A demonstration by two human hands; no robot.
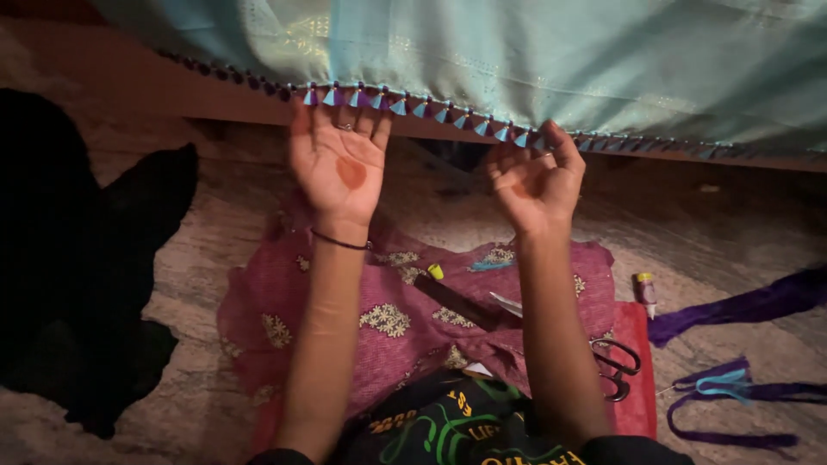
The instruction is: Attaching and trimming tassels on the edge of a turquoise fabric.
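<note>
Both hands are raised palms up to the hem of a pale turquoise cloth [560, 60] that hangs across the top of the view. Its upper part is cut off by the frame, and the tassel fringe [422, 109] fades into shadow far to the left and right of the hands. The left hand [338, 164] is spread open, its fingertips resting against the blue and purple tassels. The right hand [534, 176] is curled, thumb and fingers pinching the fringe at a tassel; whether thread is also held there cannot be told.

Below the wrists, a magenta patterned cloth [345, 293] lies on the floor [715, 232]. Between the forearms sit a dark sheath-like thing with a yellow tip [452, 297] and a small strip of blue thread [491, 266]; what the dark thing is stays unclear. Scissors [616, 366] lie just right of the right forearm, partly covered by it. Further right are a small bottle [645, 293] and purple threads [741, 306]. A black, shapeless dark mass [77, 275] fills the area well left of the left hand.
</note>
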